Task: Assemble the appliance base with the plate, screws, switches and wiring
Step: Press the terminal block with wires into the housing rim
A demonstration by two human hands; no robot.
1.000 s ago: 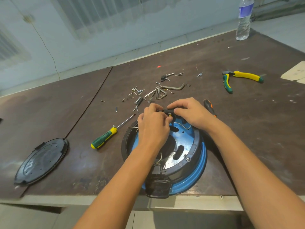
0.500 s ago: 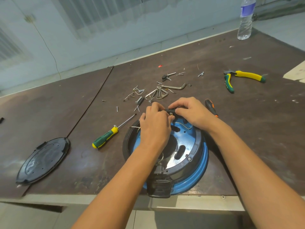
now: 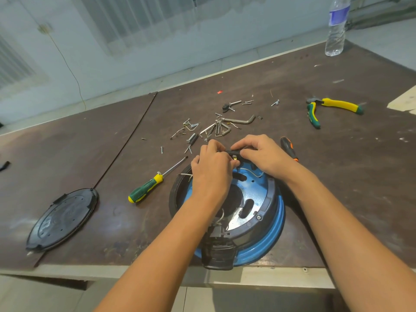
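The round blue and black appliance base (image 3: pixel 254 212) lies upside down at the table's front edge, its blue metal inside showing. Both hands meet at its far rim. My left hand (image 3: pixel 212 170) and my right hand (image 3: pixel 263 154) pinch a small black switch part (image 3: pixel 234 153) with brass contacts between their fingertips. A thin white wire (image 3: pixel 249 171) curves across the blue metal below my right hand. More wires (image 3: pixel 221 218) run near the black handle socket at the front. Loose screws and metal bits (image 3: pixel 211 129) lie scattered beyond the hands. The black round bottom plate (image 3: pixel 63 218) rests at the left.
A green and yellow screwdriver (image 3: pixel 153 183) lies left of the base. An orange and black tool handle (image 3: pixel 289 148) shows behind my right hand. Yellow-green pliers (image 3: pixel 331 108) sit at the right, a water bottle (image 3: pixel 336 28) at the far right corner.
Both hands have stayed at the far rim, with small finger movements on the black switch part. The view has shifted slightly.
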